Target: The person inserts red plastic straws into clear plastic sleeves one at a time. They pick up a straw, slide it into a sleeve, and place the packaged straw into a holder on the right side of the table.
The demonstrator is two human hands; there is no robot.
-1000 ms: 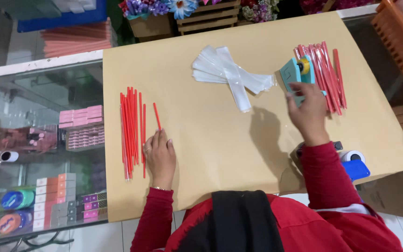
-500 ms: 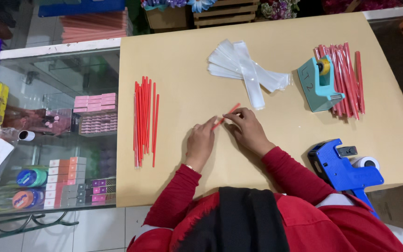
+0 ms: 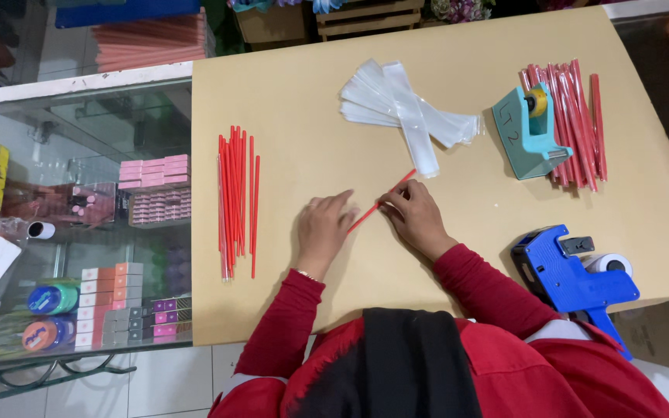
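Both my hands meet at the middle of a tan tabletop [image 3: 458, 101] on one thin red stick [image 3: 396, 188] that lies slanted. My left hand [image 3: 323, 230] pinches its lower end, and my right hand [image 3: 412, 215] holds it near the middle. The upper end pokes out toward a loose pile of clear plastic sleeves [image 3: 408, 112]. A row of bare red sticks [image 3: 234, 201] lies left of my left hand. At the far right a bundle of wrapped red sticks [image 3: 574, 120] lies under a teal tape dispenser [image 3: 528, 131].
A blue price-label gun [image 3: 574, 279] rests at the table's near right edge. Left of the table stands a glass display case [image 3: 79, 232] with pink and red small boxes and jars. Stacked pink trays [image 3: 149, 39] and wooden crates with flowers [image 3: 365, 15] sit beyond the far edge.
My right hand came back from the tape dispenser at the far right to the middle and joined my left hand on one red stick. The stick now shows longer and slanted.
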